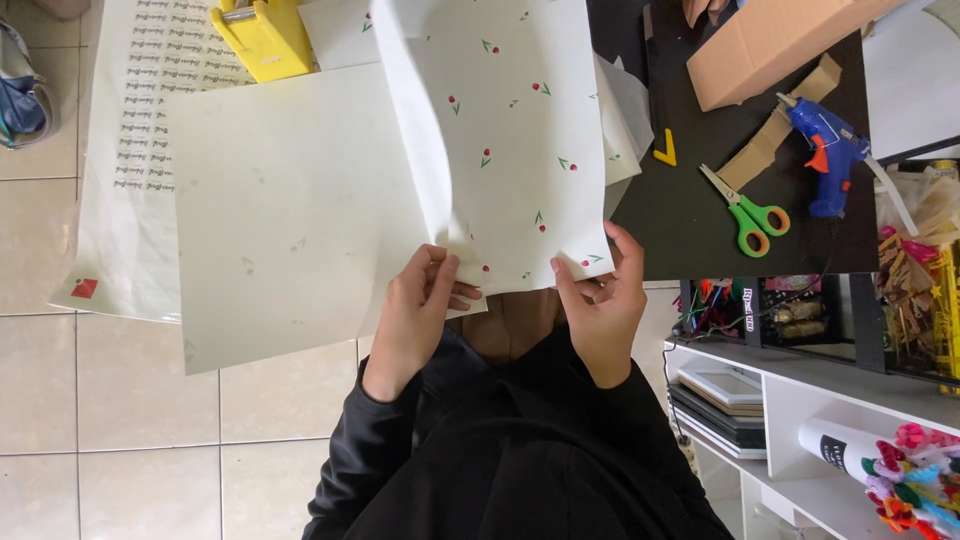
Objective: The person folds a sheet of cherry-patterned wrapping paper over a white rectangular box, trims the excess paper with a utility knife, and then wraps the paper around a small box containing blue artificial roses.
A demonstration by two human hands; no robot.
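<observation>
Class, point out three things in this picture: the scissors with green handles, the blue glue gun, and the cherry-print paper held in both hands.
scissors (745, 210): head view, on the pivot between blades and handles.
glue gun (828, 150): head view, on its blue body.
cherry-print paper (510, 130): head view, on the sheet's middle.

One head-worn camera looks steeply down, close over the person's lap, floor tiles (120, 400) and black table (690, 220).

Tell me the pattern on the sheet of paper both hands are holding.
The paper is off-white with small scattered red cherries on green stems; the head view shows it.
</observation>
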